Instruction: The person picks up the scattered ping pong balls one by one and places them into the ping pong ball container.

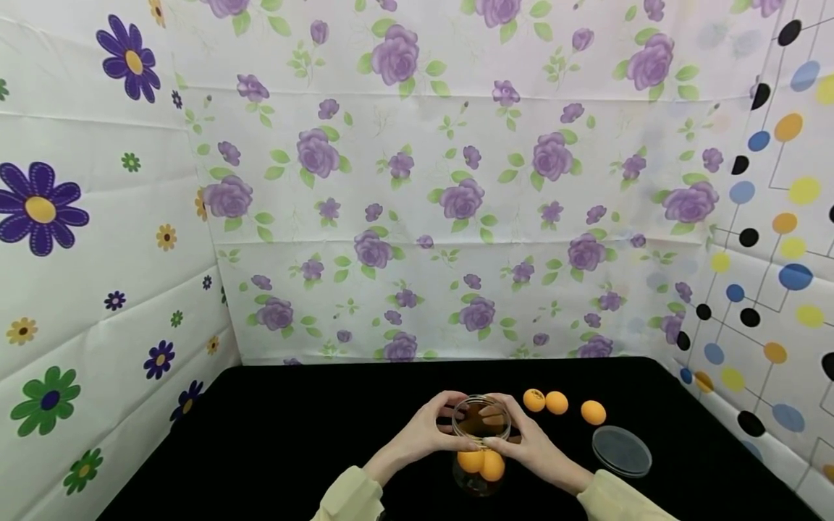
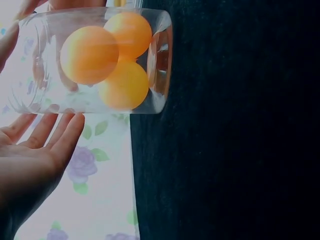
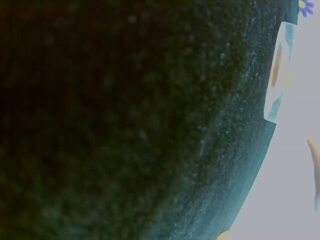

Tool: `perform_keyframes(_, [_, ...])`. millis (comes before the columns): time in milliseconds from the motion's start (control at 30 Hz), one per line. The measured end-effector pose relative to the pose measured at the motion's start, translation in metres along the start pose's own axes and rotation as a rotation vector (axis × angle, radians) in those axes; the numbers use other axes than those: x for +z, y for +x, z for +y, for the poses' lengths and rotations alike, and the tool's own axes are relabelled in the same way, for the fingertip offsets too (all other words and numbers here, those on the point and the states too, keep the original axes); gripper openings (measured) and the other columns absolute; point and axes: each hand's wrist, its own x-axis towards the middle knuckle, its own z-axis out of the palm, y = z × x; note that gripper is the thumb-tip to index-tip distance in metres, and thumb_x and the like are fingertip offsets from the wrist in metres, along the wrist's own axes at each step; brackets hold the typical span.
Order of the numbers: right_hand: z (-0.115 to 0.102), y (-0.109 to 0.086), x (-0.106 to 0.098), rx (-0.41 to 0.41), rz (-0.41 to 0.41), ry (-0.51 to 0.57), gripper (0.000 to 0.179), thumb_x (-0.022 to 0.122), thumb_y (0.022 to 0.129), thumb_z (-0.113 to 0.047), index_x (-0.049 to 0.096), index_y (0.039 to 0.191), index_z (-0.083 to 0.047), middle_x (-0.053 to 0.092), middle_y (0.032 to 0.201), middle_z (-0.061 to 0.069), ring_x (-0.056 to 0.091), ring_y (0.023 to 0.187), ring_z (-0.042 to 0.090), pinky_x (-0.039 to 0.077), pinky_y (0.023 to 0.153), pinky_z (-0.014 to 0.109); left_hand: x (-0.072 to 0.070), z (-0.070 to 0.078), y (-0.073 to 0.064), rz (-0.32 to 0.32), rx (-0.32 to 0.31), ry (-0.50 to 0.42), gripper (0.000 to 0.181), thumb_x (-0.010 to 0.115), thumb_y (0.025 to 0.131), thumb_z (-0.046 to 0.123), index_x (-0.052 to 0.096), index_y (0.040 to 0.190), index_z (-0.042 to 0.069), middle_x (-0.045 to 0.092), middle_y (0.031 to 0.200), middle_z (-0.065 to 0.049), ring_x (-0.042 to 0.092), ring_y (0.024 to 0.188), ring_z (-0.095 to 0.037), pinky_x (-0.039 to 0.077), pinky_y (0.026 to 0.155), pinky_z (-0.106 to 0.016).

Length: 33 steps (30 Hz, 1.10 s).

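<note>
A clear jar stands upright in front of me with its round mouth uncovered. Orange balls lie inside it; the left wrist view shows three, clustered toward the jar's base. My left hand holds the jar's upper part from the left, thumb at the front below the rim. From the opposite side my right hand grips the same part, its thumb close to the left one. In the left wrist view the left fingertips meet the jar's wall. Only a slice of the jar shows in the right wrist view.
Behind the right hand, on the black tabletop, lie two orange balls side by side and a third orange ball farther right. A clear round lid rests right of the right forearm. Patterned cloth walls enclose the table.
</note>
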Motion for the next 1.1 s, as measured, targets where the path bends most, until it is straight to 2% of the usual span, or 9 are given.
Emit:
perform_keyframes(167, [-0.0006, 0.0000, -0.0002, 0.006, 0.007, 0.004, 0.050, 0.051, 0.093, -0.008, 0.031, 0.136, -0.023, 0.039, 0.130, 0.009, 0.043, 0.113, 0.032, 0.045, 0.078, 0.038, 0.0028, -0.0006, 0.0014, 0.000, -0.007, 0.001, 0.062, 0.073, 0.077, 0.029, 0.044, 0.129, 0.014, 0.048, 0.121, -0.002, 0.049, 0.106, -0.018, 0.043, 0.084, -0.033])
perform_keyframes(467, [-0.0037, -0.0013, 0.0002, 0.026, 0.007, 0.027, 0.051, 0.052, 0.093, -0.010, 0.031, 0.137, -0.023, 0.036, 0.132, 0.009, 0.042, 0.114, 0.033, 0.046, 0.079, 0.037, 0.0044, 0.0025, 0.0041, -0.021, -0.028, 0.021, 0.065, 0.072, 0.078, 0.033, 0.041, 0.132, 0.017, 0.044, 0.126, 0.000, 0.047, 0.110, -0.020, 0.042, 0.085, -0.036])
perform_keyframes(567, [-0.0034, -0.0016, -0.0003, 0.021, 0.001, 0.034, 0.051, 0.052, 0.093, -0.009, 0.030, 0.137, -0.023, 0.035, 0.132, 0.010, 0.042, 0.114, 0.034, 0.046, 0.078, 0.037, 0.0059, 0.0014, 0.0038, -0.006, -0.032, 0.008, 0.064, 0.072, 0.078, 0.033, 0.042, 0.133, 0.017, 0.045, 0.126, 0.000, 0.048, 0.109, -0.021, 0.043, 0.085, -0.034])
perform_keyframes(833, [-0.0028, 0.0002, -0.0002, 0.005, -0.014, 0.032, 0.052, 0.052, 0.093, -0.008, 0.030, 0.138, -0.023, 0.037, 0.132, 0.011, 0.043, 0.113, 0.034, 0.047, 0.077, 0.037, 0.0081, -0.0031, 0.0008, 0.074, 0.007, -0.015, 0.061, 0.075, 0.076, 0.023, 0.047, 0.130, 0.016, 0.054, 0.119, -0.003, 0.053, 0.104, -0.022, 0.046, 0.078, -0.029])
perform_keyframes(1100, [-0.0065, -0.0026, -0.0023, 0.016, -0.045, 0.037, 0.052, 0.049, 0.094, -0.008, 0.027, 0.139, -0.020, 0.033, 0.135, 0.014, 0.038, 0.117, 0.037, 0.045, 0.080, 0.037, 0.0089, -0.0062, 0.0019, 0.067, 0.019, -0.026, 0.061, 0.075, 0.076, 0.023, 0.048, 0.130, 0.016, 0.054, 0.119, -0.004, 0.053, 0.104, -0.023, 0.047, 0.077, -0.028])
